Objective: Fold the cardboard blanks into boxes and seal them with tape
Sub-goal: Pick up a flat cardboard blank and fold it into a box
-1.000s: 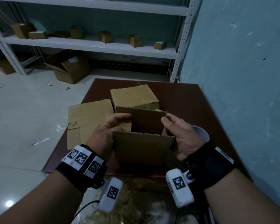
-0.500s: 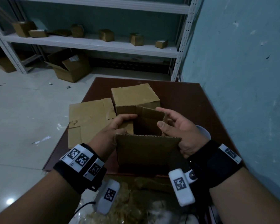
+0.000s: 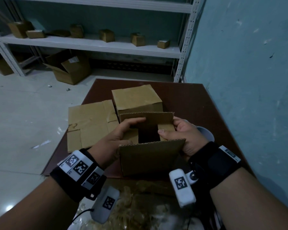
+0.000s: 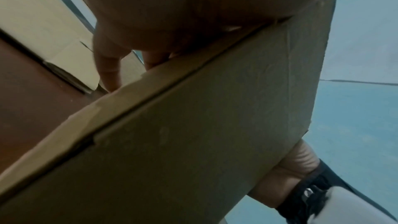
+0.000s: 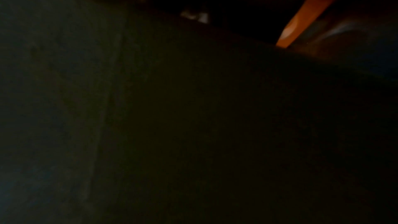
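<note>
An open brown cardboard box (image 3: 150, 156) stands upright at the near edge of the dark red table (image 3: 186, 100). My left hand (image 3: 116, 138) grips its left side, thumb lying over the left side flap, which is folded inward. My right hand (image 3: 188, 136) grips the right side, thumb pressing the right side flap down and fingers curled round the far right corner. The near and far long flaps stand up. In the left wrist view the box wall (image 4: 193, 142) fills the frame under my left hand (image 4: 172, 14). The right wrist view is almost black.
A closed cardboard box (image 3: 136, 98) stands just behind the open one. A flat cardboard blank (image 3: 90, 120) lies to its left, overhanging the table edge. A pale round object (image 3: 206, 132) peeks out behind my right hand. A blue wall (image 3: 248, 80) runs along the right; shelving with small boxes stands beyond.
Both side flaps have come down inward under my thumbs. My right hand has shifted from the box's inner wall to its right flap and far corner.
</note>
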Available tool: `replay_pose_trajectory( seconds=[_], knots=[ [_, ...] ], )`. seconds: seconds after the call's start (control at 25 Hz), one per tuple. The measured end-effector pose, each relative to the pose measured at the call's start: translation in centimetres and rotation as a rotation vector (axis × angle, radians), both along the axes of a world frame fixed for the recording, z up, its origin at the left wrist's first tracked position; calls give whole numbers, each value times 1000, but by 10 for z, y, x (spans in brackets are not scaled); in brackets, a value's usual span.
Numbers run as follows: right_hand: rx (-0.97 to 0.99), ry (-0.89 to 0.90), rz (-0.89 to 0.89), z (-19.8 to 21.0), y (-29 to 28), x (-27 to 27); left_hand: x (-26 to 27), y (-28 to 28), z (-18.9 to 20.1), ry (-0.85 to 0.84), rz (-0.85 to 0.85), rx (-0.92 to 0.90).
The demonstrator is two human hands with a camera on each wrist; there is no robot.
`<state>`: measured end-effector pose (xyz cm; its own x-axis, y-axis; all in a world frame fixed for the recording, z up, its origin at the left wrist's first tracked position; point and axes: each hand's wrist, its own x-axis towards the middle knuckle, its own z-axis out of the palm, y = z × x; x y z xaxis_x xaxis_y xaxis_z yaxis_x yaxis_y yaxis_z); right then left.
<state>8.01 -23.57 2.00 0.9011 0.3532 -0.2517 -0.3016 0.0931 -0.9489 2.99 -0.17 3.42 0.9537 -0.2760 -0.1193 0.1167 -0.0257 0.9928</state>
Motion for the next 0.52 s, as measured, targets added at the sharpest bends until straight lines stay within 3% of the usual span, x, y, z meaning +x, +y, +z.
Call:
replay_pose_trajectory(
  seconds=[0.08,0.28,0.32,0.4,0.44,0.52],
  knots=[
    [7,-3,1,-3,1,1,-3,-2,-2,-9,35,-12],
    [110,7,-85,-1,9,-6,-5,-10,-8,126,289,-257],
    [115,4,-88,0,10,-7,-8,-6,-9,109,300,-228],
    [80,-2,-105,-1,10,-6,-8,0,-23,-149,318,-152],
    [76,-2,-111,-2,11,-6,-6,-4,-23,-252,406,-110],
    [91,24,-135,2,13,-8,-10,-10,-28,-401,429,-1]
  ],
)
